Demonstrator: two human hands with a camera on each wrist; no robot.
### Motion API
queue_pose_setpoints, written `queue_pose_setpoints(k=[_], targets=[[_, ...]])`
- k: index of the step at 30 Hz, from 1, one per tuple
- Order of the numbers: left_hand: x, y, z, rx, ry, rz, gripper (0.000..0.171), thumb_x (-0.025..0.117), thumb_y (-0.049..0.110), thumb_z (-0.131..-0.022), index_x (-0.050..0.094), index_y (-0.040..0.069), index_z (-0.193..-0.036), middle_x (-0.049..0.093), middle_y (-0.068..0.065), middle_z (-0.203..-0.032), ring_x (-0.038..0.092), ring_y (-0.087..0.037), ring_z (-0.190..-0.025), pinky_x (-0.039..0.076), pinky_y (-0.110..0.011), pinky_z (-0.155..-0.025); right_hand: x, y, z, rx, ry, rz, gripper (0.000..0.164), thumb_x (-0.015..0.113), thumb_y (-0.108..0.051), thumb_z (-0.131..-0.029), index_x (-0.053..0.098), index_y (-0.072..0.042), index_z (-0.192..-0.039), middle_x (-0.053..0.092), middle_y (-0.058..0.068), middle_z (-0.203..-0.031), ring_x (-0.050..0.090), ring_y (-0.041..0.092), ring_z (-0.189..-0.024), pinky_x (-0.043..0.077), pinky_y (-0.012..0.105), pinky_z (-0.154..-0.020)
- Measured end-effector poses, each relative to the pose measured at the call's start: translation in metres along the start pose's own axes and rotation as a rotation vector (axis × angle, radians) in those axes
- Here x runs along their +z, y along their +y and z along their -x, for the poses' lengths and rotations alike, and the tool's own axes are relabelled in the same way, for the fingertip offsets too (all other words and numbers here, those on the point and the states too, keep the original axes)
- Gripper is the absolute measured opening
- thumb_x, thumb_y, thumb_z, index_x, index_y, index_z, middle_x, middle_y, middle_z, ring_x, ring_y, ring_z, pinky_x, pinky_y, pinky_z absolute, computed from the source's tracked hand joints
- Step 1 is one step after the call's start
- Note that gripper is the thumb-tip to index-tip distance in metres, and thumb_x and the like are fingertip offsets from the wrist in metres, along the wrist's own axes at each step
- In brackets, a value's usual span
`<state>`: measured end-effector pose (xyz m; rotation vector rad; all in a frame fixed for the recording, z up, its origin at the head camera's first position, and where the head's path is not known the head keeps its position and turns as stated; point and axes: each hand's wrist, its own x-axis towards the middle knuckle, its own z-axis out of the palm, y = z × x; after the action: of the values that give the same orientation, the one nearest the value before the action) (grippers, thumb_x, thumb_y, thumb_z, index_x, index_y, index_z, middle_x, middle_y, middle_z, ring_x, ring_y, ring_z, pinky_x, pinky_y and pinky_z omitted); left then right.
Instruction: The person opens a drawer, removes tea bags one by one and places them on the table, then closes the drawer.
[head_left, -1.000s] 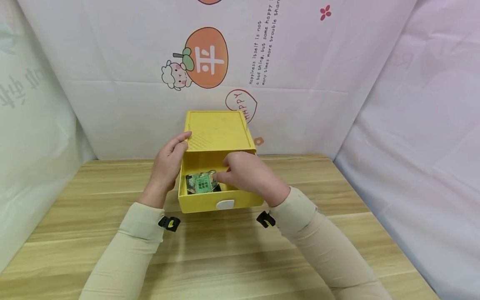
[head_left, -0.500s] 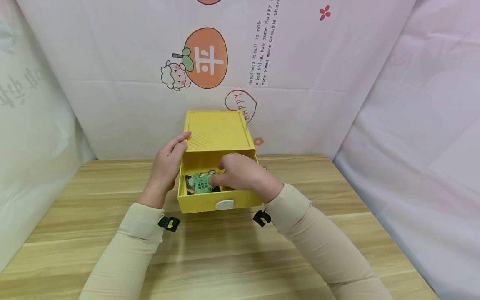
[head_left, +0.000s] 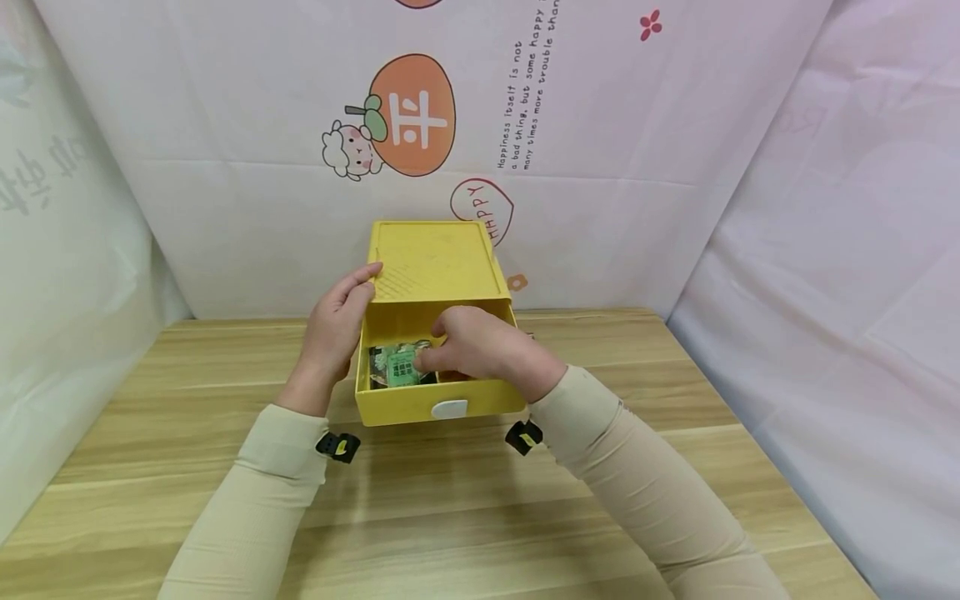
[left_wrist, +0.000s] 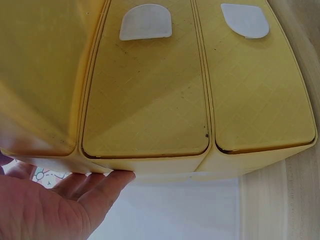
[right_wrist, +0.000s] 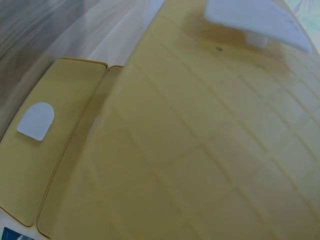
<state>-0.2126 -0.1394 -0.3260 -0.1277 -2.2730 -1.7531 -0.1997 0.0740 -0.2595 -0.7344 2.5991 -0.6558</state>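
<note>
A yellow three-drawer cabinet (head_left: 438, 258) stands against the back curtain, its top drawer (head_left: 397, 408) pulled out. Inside, at the left, lies a small packet (head_left: 402, 369) with a green label and a dark picture border. My right hand (head_left: 480, 346) reaches into this drawer and pinches the packet's right side, thumb on top; its other fingertips are hidden. My left hand (head_left: 337, 325) rests against the cabinet's left side near the top edge. In the left wrist view its fingers (left_wrist: 107, 190) lie fairly straight along that side.
The two lower drawers (left_wrist: 145, 90) are closed, each with a white pull tab (left_wrist: 146, 22). A wooden tabletop (head_left: 442, 517) carries the cabinet. White printed curtains (head_left: 600, 233) enclose the back and both sides.
My right hand has shifted slightly left, its thumb further over the packet. The packet has moved a little left and its label catches light differently. My left hand has stayed in place.
</note>
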Motion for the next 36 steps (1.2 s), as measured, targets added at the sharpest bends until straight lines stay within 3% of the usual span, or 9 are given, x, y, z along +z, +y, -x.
queue_pose_setpoints(k=[7, 15, 22, 24, 28, 32, 36], targets=[[0.0001, 0.0005, 0.0000, -0.006, 0.007, -0.004, 0.048, 0.041, 0.041, -0.109, 0.055, 0.026, -0.153, 0.043, 0.007, -0.164, 0.032, -0.020, -0.155, 0.028, -0.051, -0.124, 0.0006, 0.0012, -0.0014, 0.013, -0.015, -0.061, 0.032, 0.071, -0.033, -0.100, 0.062, -0.010, -0.080, 0.064, 0.004, -0.067, 0.054, 0.014, -0.057, 0.039, 0.027, -0.053], [0.0000, 0.0013, 0.0004, -0.003, 0.002, -0.003, 0.048, 0.041, 0.041, -0.109, 0.055, 0.026, -0.153, 0.043, 0.007, -0.164, 0.032, -0.020, -0.155, 0.028, -0.051, -0.124, 0.0006, 0.0012, -0.0009, 0.003, -0.005, -0.094, 0.034, 0.070, -0.031, -0.101, 0.064, -0.007, -0.079, 0.059, 0.002, -0.065, 0.053, 0.015, -0.057, 0.040, 0.026, -0.055], [0.0001, 0.0013, 0.0002, 0.000, -0.001, 0.004, 0.048, 0.040, 0.041, -0.109, 0.055, 0.026, -0.154, 0.043, 0.007, -0.164, 0.034, -0.020, -0.153, 0.032, -0.048, -0.110, 0.0001, 0.0010, -0.0013, -0.007, 0.009, -0.098, 0.032, 0.071, -0.031, -0.101, 0.066, -0.007, -0.080, 0.059, 0.002, -0.064, 0.054, 0.015, -0.057, 0.041, 0.026, -0.055], [0.0001, 0.0010, 0.0000, 0.000, -0.001, 0.000, 0.048, 0.041, 0.040, -0.109, 0.055, 0.026, -0.153, 0.043, 0.007, -0.164, 0.033, -0.020, -0.154, 0.032, -0.048, -0.115, 0.0000, 0.0011, -0.0013, -0.016, 0.017, -0.089, 0.032, 0.072, -0.031, -0.100, 0.066, -0.007, -0.079, 0.060, 0.002, -0.064, 0.054, 0.014, -0.056, 0.041, 0.026, -0.054], [-0.0002, 0.0010, -0.0002, 0.002, 0.002, -0.003, 0.049, 0.041, 0.040, -0.109, 0.055, 0.025, -0.153, 0.043, 0.006, -0.164, 0.033, -0.020, -0.154, 0.030, -0.050, -0.121, 0.0009, 0.0018, -0.0018, -0.035, 0.019, -0.090, 0.024, 0.074, -0.028, -0.098, 0.071, -0.005, -0.096, 0.060, 0.001, -0.062, 0.054, 0.012, -0.054, 0.042, 0.025, -0.056], [0.0001, 0.0006, -0.0006, 0.002, 0.002, 0.002, 0.049, 0.041, 0.039, -0.109, 0.055, 0.024, -0.153, 0.043, 0.006, -0.164, 0.033, -0.020, -0.154, 0.030, -0.049, -0.120, 0.0015, 0.0022, -0.0018, -0.050, 0.008, -0.105, 0.031, 0.076, -0.028, -0.097, 0.071, -0.004, -0.116, 0.060, 0.000, -0.060, 0.054, 0.011, -0.054, 0.044, 0.025, -0.059], [0.0001, -0.0001, -0.0012, -0.005, 0.005, 0.003, 0.048, 0.042, 0.040, -0.109, 0.056, 0.025, -0.153, 0.044, 0.006, -0.163, 0.034, -0.019, -0.154, 0.031, -0.048, -0.118, 0.0013, 0.0023, -0.0015, -0.069, 0.006, -0.127, 0.025, 0.077, -0.028, -0.096, 0.073, -0.006, -0.106, 0.059, -0.001, -0.060, 0.054, 0.011, -0.055, 0.044, 0.026, -0.059]])
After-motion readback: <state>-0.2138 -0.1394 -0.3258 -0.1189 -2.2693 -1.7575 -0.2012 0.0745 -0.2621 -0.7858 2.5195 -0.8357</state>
